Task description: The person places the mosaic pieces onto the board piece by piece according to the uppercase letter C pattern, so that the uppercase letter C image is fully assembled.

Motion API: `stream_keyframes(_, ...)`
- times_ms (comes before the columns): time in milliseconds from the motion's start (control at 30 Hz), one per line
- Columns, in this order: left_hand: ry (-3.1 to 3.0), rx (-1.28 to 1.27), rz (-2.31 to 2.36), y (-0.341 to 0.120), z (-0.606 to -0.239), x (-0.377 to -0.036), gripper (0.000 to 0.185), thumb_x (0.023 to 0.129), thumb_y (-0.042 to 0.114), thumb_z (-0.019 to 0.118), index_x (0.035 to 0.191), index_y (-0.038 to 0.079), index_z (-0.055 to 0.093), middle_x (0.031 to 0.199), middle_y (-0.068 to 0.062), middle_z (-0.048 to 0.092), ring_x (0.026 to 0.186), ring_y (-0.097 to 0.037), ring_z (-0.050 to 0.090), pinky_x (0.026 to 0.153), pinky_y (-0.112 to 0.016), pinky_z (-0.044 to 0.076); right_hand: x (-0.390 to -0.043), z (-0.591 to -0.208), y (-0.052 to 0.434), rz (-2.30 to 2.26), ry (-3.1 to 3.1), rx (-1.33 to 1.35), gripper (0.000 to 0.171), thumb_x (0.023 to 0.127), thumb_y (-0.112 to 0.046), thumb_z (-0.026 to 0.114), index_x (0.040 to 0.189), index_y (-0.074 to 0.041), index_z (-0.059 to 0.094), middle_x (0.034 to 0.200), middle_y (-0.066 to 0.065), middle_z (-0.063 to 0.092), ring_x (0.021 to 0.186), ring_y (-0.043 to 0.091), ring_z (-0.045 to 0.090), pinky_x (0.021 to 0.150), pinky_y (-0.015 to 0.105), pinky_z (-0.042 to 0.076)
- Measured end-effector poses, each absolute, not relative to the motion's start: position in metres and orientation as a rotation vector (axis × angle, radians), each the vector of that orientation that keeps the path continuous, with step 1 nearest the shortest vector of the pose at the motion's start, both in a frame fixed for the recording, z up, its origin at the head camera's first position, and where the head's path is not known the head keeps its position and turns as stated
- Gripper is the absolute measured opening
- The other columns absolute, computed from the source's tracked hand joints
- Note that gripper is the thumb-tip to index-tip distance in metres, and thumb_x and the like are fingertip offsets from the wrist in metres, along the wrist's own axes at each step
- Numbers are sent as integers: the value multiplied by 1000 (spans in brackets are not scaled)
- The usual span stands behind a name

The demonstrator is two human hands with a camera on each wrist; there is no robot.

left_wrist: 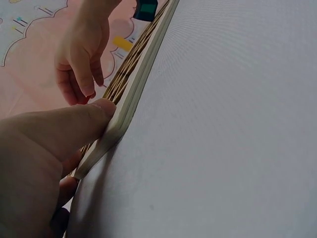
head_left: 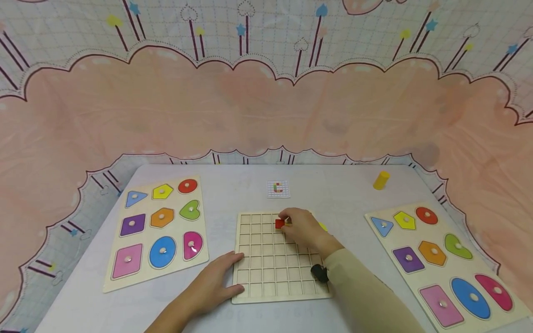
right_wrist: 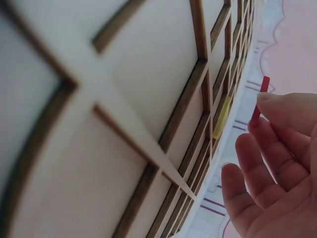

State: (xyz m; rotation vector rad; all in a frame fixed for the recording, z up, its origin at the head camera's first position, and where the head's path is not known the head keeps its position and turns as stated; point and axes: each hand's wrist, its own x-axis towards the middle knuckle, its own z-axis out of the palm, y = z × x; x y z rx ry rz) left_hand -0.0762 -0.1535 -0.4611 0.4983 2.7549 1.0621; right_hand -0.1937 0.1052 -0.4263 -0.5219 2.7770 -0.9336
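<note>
A wooden grid board point(head_left: 266, 273) lies on the table in front of me. My right hand point(head_left: 300, 225) pinches a small red square tile point(head_left: 279, 224) over the board's far row; in the right wrist view the red tile point(right_wrist: 260, 99) shows edge-on between fingertips, above the grid board point(right_wrist: 124, 124). A yellow piece point(right_wrist: 221, 119) sits in a far cell. My left hand point(head_left: 216, 282) rests on the board's near left edge; the left wrist view shows its thumb point(left_wrist: 74, 124) pressed against the grid board's rim point(left_wrist: 129, 99). A small pattern card point(head_left: 278, 188) lies beyond the board.
Two shape puzzle boards flank the grid: one at the left point(head_left: 158, 229), one at the right point(head_left: 445, 263), each with several coloured knobbed shapes. A yellow cylinder point(head_left: 381, 180) stands at the back right. A patterned pink cloth point(head_left: 266, 106) walls the table.
</note>
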Motion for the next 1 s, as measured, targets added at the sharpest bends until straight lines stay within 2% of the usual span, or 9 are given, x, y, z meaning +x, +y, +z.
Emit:
stream_keyframes(367, 2757, 506, 1054, -153, -461, -77, 69, 81, 24, 84, 139, 3, 55, 144, -20, 51, 135, -40, 45, 110, -58, 35, -196, -432, 104, -799, 2774, -500, 28, 92, -10, 69, 120, -6, 68, 114, 5, 68, 98, 21, 59, 96, 39, 50)
stream_keyframes(600, 2753, 499, 1053, -153, -461, -76, 69, 80, 24, 84, 139, 3, 55, 144, -20, 51, 135, -40, 45, 109, -58, 35, -197, -435, 101, -708, 2795, -534, 28, 93, -12, 69, 121, -9, 69, 117, 4, 68, 111, 23, 60, 104, 42, 46)
stream_keyframes(1000, 2747, 487, 1061, -154, -460, -77, 69, 81, 25, 84, 140, 4, 55, 144, -20, 51, 135, -39, 45, 110, -57, 35, -197, -432, 99, -679, 2803, -561, 28, 93, -14, 70, 120, -10, 70, 118, 5, 69, 114, 26, 60, 106, 44, 44)
